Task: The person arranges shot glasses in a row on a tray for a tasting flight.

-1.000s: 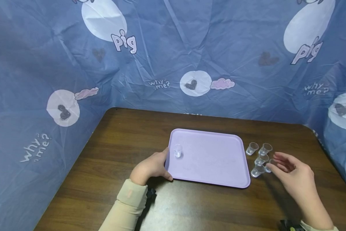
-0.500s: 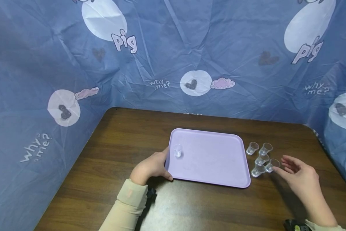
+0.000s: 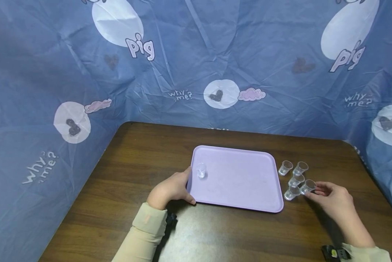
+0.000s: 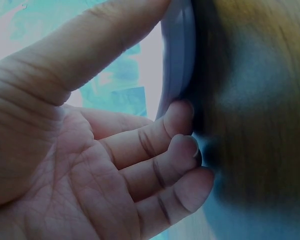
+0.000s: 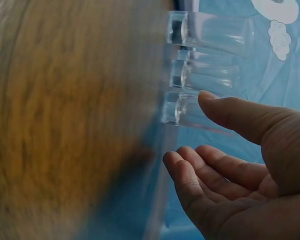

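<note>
My left hand (image 3: 172,188) rests at the left side of a lilac tray (image 3: 238,182), thumb by the near corner and fingers along the rim. In the left wrist view the fingers (image 4: 162,165) are loosely bent and the thumb reaches the rim. One small clear shot glass (image 3: 201,171) stands on the tray near that hand. Several more stand close together right of the tray. My right hand (image 3: 335,200) is beside the rightmost shot glass (image 3: 308,186). In the right wrist view its thumb overlaps a shot glass (image 5: 187,109), while the other fingers are apart from it.
Farther back in the cluster stand shot glasses (image 3: 285,168) near the tray's right rim. The brown wooden table (image 3: 150,145) carries everything. A blue patterned cloth (image 3: 169,72) hangs behind and at both sides of it.
My right hand drew back to the right from the rightmost shot glass, then came left towards it again with its fingers lower. The left hand and tray have stayed still.
</note>
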### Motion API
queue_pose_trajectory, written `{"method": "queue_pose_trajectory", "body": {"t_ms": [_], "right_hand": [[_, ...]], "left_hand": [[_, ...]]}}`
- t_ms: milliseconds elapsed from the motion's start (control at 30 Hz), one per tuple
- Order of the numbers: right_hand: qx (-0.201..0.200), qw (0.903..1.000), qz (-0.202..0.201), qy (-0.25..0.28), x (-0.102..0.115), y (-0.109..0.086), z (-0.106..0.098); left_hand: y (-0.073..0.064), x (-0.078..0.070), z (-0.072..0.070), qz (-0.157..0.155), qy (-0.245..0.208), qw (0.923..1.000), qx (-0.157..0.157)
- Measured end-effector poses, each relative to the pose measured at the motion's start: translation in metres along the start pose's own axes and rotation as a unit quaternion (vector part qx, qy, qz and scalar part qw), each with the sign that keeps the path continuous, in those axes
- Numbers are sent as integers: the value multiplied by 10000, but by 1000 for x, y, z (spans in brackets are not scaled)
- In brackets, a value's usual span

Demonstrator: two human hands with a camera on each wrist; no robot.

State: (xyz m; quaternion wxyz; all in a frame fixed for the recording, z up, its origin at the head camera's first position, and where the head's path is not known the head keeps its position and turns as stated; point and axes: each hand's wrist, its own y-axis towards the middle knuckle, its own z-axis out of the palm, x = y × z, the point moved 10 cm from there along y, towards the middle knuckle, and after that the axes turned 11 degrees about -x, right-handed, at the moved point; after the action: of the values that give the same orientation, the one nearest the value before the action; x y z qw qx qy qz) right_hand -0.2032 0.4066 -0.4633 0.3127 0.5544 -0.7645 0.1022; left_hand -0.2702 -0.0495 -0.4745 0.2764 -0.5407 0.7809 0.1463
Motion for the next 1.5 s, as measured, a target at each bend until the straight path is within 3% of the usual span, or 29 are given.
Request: {"method": "queue_pose_trajectory", "body": {"t_ms": [867,1500], "right_hand": [[-164,9992,-321,-199,8,3,5],[-745,9959,-495,-100,23,-2,-25]], "left_hand": [[0,1,0,-29,-48,10000,35],[-1,-1,-1,-11,-28,10000,43]]}}
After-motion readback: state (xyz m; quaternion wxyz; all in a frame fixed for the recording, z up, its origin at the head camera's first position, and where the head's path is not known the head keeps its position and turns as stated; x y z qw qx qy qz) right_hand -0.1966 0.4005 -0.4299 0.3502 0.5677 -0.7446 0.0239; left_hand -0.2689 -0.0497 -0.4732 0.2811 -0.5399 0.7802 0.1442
